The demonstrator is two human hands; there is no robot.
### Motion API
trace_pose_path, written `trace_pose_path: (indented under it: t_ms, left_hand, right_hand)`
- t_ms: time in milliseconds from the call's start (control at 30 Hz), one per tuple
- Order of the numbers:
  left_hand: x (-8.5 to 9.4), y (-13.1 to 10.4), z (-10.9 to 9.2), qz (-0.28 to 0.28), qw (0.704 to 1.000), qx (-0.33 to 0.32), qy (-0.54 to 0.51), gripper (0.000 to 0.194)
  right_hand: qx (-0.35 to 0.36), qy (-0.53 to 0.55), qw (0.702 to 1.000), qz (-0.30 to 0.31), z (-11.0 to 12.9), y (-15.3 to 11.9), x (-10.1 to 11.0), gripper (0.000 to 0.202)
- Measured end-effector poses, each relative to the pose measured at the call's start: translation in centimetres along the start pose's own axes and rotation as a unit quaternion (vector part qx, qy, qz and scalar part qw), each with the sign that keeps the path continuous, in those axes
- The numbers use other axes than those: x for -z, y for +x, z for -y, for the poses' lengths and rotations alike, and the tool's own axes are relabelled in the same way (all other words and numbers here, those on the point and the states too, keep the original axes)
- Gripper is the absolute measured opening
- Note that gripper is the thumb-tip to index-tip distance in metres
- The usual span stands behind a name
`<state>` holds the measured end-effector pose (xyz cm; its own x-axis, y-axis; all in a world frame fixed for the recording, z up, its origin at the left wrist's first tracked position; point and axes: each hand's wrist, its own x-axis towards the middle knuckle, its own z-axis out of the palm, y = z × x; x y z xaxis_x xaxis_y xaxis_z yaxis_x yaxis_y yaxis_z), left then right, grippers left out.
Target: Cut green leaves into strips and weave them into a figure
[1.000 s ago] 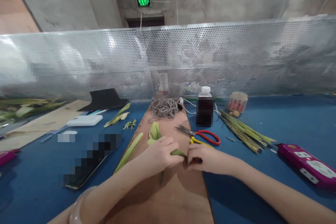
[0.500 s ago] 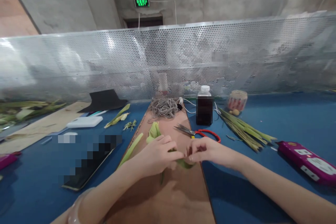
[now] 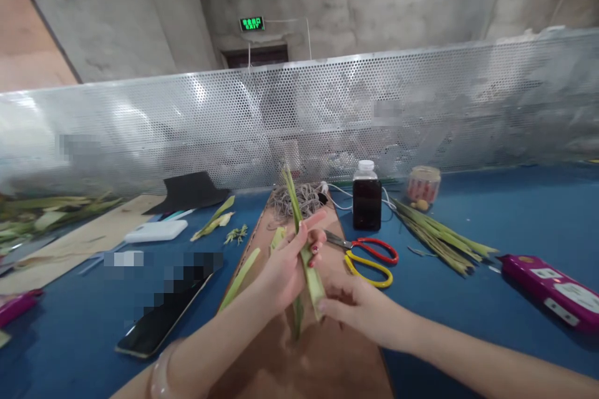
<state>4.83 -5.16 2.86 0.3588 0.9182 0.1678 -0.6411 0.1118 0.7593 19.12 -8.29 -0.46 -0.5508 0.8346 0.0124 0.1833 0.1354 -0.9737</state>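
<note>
My left hand point(image 3: 285, 268) is closed around a long green leaf strip point(image 3: 313, 285) that tilts upward past the fingers, its narrow tip over a heap of grey cord point(image 3: 281, 202). My right hand point(image 3: 358, 308) pinches the wide, pale lower end of that strip. A second, darker green piece point(image 3: 297, 315) hangs below my left palm. Both hands are above a brown board point(image 3: 337, 368). Scissors point(image 3: 369, 269) with one red and one yellow handle lie just beyond my right hand. Pale green leaf pieces point(image 3: 241, 277) rest by the board's left edge.
On the blue table, a dark-filled bottle point(image 3: 367, 204), a jar point(image 3: 423, 184), a bundle of green stalks point(image 3: 437, 237) and a purple power strip point(image 3: 552, 293) are to the right. Leftward lie a black phone point(image 3: 159, 318), a white box-like object point(image 3: 156, 232) and leaves point(image 3: 51, 215). Perforated metal point(image 3: 327, 106) stands behind.
My hands have turned the leaf strip from low between the fingers to pointing upward and away. My right hand has moved lower and nearer, uncovering the scissors' handles. The camera view has shifted slightly.
</note>
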Motion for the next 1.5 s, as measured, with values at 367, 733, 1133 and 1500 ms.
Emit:
trace_pose_path:
  t_ms: [367,733,1133,1500]
  left_hand:
    - [2.2,0.2,1.4,0.014,0.996,0.080,0.045,0.026]
    - [2.9,-0.3,1.3,0.090,0.975,0.076,0.187,0.027]
    - [3.2,-0.6,1.3,0.109,0.972,0.057,0.198,0.018]
    - [3.5,-0.2,2.8,-0.063,0.981,-0.037,0.182,0.017]
  right_hand:
    - [-0.098,0.261,0.960,-0.012,-0.2,0.3,0.5,0.018]
    - [-0.125,0.354,0.927,0.007,-0.8,0.4,1.7,0.014]
    - [-0.130,0.428,0.888,0.107,-0.4,-0.2,1.7,0.013]
    - [0.060,-0.031,0.989,-0.135,-0.3,0.2,1.4,0.035]
